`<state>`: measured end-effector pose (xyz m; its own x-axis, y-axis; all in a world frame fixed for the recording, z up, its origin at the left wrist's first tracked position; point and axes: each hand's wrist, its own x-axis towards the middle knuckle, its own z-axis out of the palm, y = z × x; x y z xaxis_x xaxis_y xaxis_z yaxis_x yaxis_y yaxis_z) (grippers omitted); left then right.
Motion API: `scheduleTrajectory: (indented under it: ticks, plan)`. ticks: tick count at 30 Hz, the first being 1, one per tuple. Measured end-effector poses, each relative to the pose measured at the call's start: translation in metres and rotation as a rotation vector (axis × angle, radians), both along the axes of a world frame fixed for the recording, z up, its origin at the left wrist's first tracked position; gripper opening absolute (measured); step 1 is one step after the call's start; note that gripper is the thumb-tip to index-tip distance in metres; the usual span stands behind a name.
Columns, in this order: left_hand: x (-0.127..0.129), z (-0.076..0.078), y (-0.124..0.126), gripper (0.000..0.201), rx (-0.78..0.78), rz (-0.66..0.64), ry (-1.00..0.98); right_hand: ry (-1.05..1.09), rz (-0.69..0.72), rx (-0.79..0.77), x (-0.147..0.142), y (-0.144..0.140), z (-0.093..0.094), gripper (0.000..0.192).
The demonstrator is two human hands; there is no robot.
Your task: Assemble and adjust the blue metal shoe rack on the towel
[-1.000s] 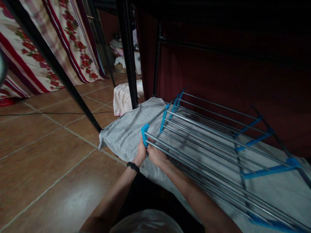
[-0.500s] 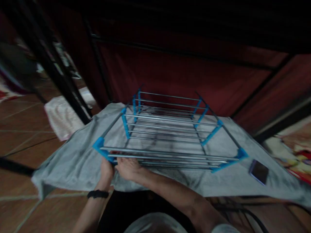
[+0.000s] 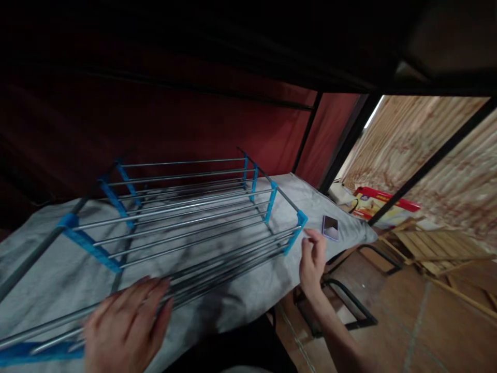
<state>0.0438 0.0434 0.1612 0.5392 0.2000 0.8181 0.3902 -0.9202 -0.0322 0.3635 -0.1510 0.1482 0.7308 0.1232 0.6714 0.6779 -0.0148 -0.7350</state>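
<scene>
A folded drying rack of grey metal rods and blue plastic joints lies flat on a grey cloth. My left hand rests palm down, fingers spread, on the near rods at the rack's left end. My right hand hovers with loosely curled fingers just beside the rack's near right blue corner joint; nothing is in it. A phone lies on the cloth just right of that corner.
A dark red curtain hangs behind the rack under a dark overhead frame. A black metal frame lies on the tiled floor at the right. Wooden slats and a red box lie further right.
The view has swung to the right. Both hands have left the rack's near left corner: the right one has moved to the right corner, and the left one now lies flat on the rods.
</scene>
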Motion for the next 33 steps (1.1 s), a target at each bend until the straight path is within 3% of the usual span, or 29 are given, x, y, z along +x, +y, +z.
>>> scheduleTrajectory:
  ticks: [2,4,7,10,14,23,33]
  plan:
    - [0.038,0.018,-0.008,0.044,0.136,0.009,0.171,0.122,-0.113,0.1,0.043,0.002,0.007,0.038]
    - [0.079,0.03,-0.017,0.043,0.127,-0.036,0.318,0.289,0.062,0.131,0.071,0.009,0.012,0.048]
    - [0.128,0.032,-0.028,0.04,0.051,-0.057,0.473,0.479,0.346,0.174,0.09,0.026,0.013,0.058]
    - [0.154,0.026,-0.033,0.043,-0.018,-0.04,0.573,0.566,0.412,0.152,0.092,0.039,0.009,0.06]
    - [0.161,0.026,-0.031,0.051,-0.069,-0.032,0.575,0.599,0.404,0.168,0.092,0.043,0.005,0.059]
    - [0.157,0.026,-0.033,0.048,-0.128,-0.062,0.593,0.557,0.422,0.128,0.085,0.041,0.013,0.053]
    - [0.16,0.031,-0.033,0.046,-0.22,-0.051,0.598,0.588,0.443,0.134,0.088,0.042,0.005,0.055]
